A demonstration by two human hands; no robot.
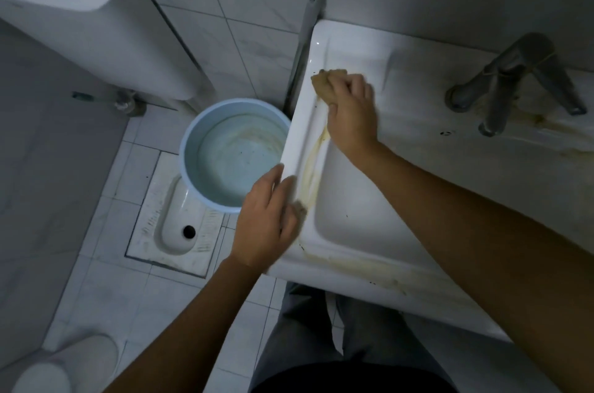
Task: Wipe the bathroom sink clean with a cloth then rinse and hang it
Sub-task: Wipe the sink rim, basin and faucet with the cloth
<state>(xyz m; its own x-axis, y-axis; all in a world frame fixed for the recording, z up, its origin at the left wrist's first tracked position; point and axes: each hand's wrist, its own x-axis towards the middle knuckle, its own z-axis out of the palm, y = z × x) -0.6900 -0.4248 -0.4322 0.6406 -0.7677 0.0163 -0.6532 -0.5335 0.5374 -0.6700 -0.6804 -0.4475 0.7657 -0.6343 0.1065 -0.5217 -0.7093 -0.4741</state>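
A white rectangular sink [353, 199] fills the right half of the view, with yellow-brown streaks along its left and near rims. My right hand [350, 109] is closed on a brownish cloth [324, 80] and presses it onto the sink's left rim near the back corner. My left hand [266, 222] rests on the sink's left edge nearer to me, fingers over the rim; a small brown patch shows at its fingertips. A grey metal faucet [511, 84] stands on the back ledge at the right.
A light blue basin [189, 148] holding water sits on the floor left of the sink, partly over a squat toilet pan [173, 225]. A white cistern [80, 6] hangs on the wall at the upper left. A grey pipe [305, 39] runs down beside the sink. My legs stand below the sink.
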